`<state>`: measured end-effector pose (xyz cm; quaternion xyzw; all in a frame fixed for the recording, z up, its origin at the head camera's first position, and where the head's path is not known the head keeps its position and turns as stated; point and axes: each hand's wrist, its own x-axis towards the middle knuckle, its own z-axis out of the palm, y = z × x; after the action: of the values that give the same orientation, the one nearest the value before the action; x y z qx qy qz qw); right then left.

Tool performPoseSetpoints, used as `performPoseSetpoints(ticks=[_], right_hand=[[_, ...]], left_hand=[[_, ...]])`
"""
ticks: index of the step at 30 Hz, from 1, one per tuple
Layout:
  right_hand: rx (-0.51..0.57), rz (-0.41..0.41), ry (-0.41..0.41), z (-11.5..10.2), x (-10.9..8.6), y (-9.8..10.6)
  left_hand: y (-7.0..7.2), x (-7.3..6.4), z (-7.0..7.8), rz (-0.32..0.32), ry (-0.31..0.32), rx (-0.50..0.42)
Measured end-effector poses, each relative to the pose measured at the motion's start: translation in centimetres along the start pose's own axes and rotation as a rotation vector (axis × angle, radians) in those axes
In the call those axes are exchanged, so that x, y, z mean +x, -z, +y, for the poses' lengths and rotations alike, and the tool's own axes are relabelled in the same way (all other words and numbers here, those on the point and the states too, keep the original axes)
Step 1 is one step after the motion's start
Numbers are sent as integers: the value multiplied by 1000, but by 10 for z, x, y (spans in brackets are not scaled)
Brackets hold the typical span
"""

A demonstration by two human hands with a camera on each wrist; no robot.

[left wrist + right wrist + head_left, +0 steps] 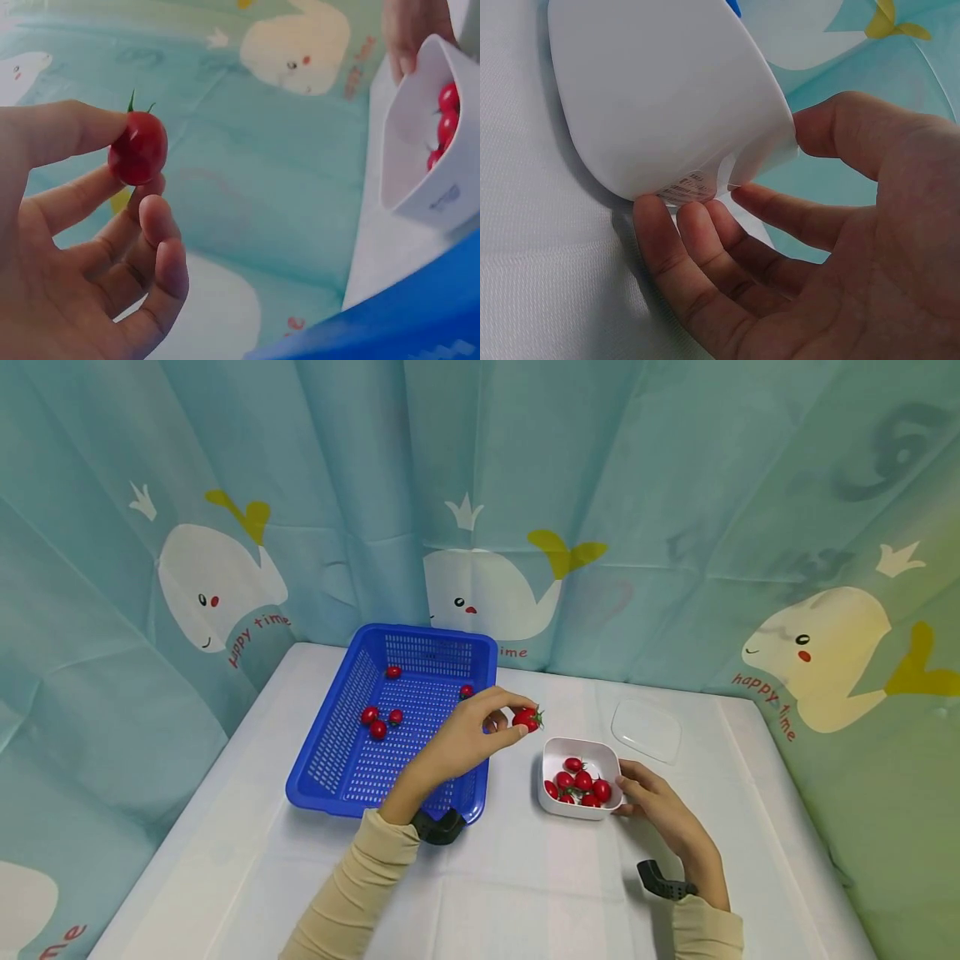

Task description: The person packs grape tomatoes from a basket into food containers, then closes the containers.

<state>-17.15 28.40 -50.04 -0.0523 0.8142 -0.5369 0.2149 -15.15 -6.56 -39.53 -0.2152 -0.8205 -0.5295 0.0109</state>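
Between thumb and fingertips, my left hand (467,732) pinches a red cherry tomato (527,720) with a green stem, held up between the blue basket and a small white container (573,811). The left wrist view shows that tomato (139,150) close up, its stem on top. My right hand (660,804) grips the container's right side, and several cherry tomatoes (583,781) lie inside. In the right wrist view the thumb is on the side wall of the container (667,90) and the fingertips are at its lower edge, near a printed label.
The blue plastic basket (324,806) stands on the left of the white-covered table, with several cherry tomatoes (378,729) scattered on its slotted bottom. A clear lid (647,732) lies behind the container at the right. A whale-print curtain (645,527) hangs along the table's back and sides.
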Motion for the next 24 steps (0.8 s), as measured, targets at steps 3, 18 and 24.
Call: performPoseSetpoints(ticks=[3, 18, 24], right_hand=[[3, -1, 2, 0, 0, 0], [-16, 2, -8, -1, 0, 0], [8, -1, 25, 0, 0, 0]], left_hand=[[-7, -1, 1, -14, 10, -16], [-69, -4, 16, -27, 60, -44], [-95, -5, 12, -18, 31, -49]])
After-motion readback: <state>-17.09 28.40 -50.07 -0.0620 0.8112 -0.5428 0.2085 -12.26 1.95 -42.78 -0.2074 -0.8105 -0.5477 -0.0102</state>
